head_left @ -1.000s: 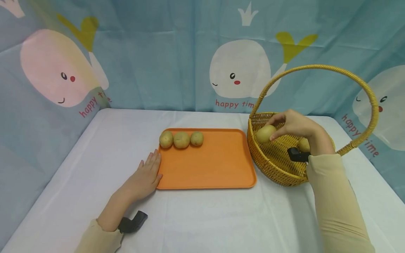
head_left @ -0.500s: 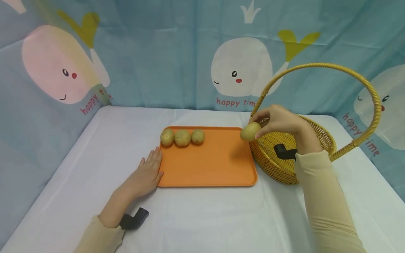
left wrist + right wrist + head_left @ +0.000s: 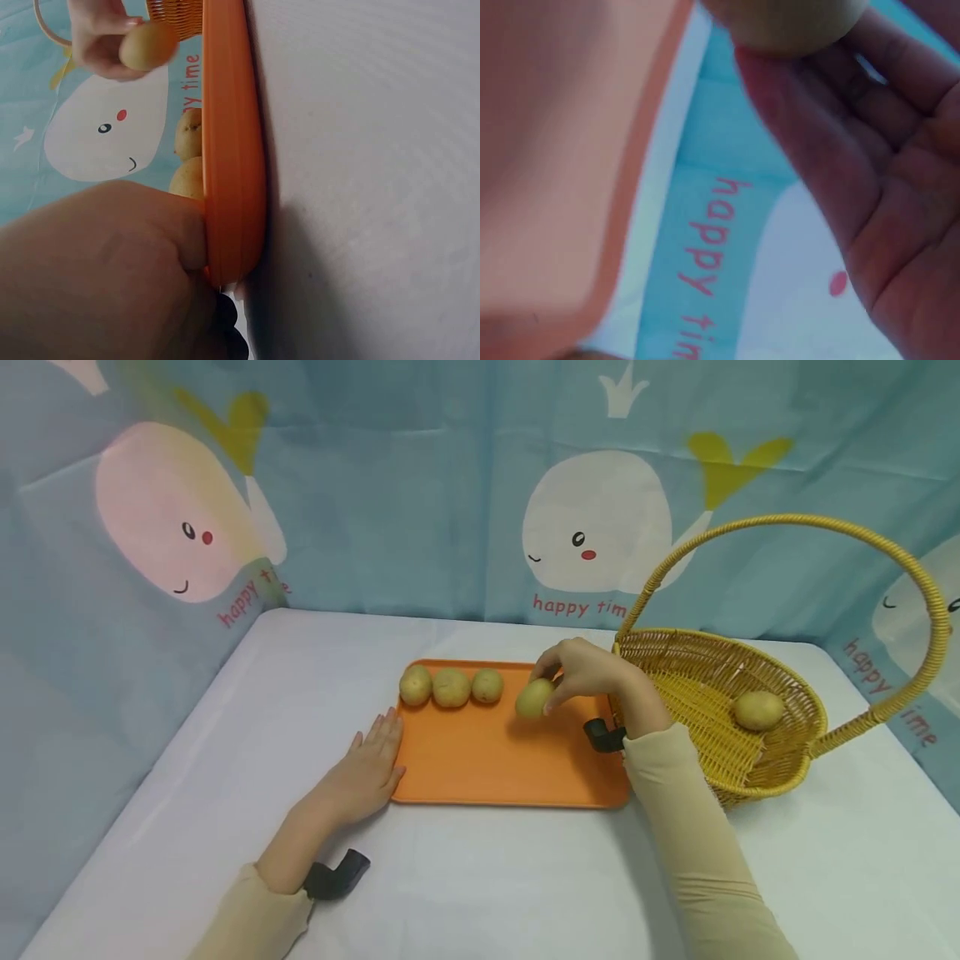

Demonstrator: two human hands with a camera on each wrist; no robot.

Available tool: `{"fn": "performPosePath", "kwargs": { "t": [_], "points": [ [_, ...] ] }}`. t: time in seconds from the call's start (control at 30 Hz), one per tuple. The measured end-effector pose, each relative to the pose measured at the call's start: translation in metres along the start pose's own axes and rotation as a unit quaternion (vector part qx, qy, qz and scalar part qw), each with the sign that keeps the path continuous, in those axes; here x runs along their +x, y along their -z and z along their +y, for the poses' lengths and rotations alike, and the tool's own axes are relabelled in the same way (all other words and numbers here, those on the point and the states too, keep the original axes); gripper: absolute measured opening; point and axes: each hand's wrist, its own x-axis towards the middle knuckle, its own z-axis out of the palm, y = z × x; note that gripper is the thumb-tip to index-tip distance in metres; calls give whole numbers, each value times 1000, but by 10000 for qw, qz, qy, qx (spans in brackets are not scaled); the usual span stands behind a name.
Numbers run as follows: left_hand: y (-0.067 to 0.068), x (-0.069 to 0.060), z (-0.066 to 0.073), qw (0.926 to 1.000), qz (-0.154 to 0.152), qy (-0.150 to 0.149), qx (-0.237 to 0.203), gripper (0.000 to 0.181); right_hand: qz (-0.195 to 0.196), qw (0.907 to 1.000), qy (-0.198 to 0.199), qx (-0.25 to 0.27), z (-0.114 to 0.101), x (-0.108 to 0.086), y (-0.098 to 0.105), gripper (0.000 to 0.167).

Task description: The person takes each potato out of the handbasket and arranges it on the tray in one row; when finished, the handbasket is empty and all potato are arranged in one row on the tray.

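Observation:
Between thumb and fingers my right hand (image 3: 588,675) pinches a potato (image 3: 534,699), held above the orange tray (image 3: 510,768). The same potato (image 3: 802,22) shows at the top of the right wrist view. Three more potatoes stand in a row along the tray's back left: one at the corner (image 3: 416,685), one beside it (image 3: 452,688) and a smaller one (image 3: 487,686). With fingers straight, my left hand (image 3: 366,777) rests against the tray's left edge. In the left wrist view the tray's side (image 3: 234,150) hides part of that hand.
A yellow wicker basket (image 3: 780,781) with a tall arched handle (image 3: 817,522) stands right of the tray. One potato (image 3: 758,711) lies inside it. White cloth (image 3: 480,877) covers the table, and a blue printed curtain (image 3: 390,510) hangs behind.
My right hand has carried the potato from inside the basket leftward over the tray. The potato left in the basket is now in full view. My left hand stays at the tray's edge.

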Motion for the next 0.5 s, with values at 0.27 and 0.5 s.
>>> {"fn": "performPosePath", "kwargs": {
  "t": [0.27,0.5],
  "points": [
    [0,1,1,10000,-35,49,39,63,8,9988,-247,-414,12,20,-15,33],
    [0,1,2,10000,-27,39,76,62,125,9991,-402,92,27,29,-23,42]
  ]
}}
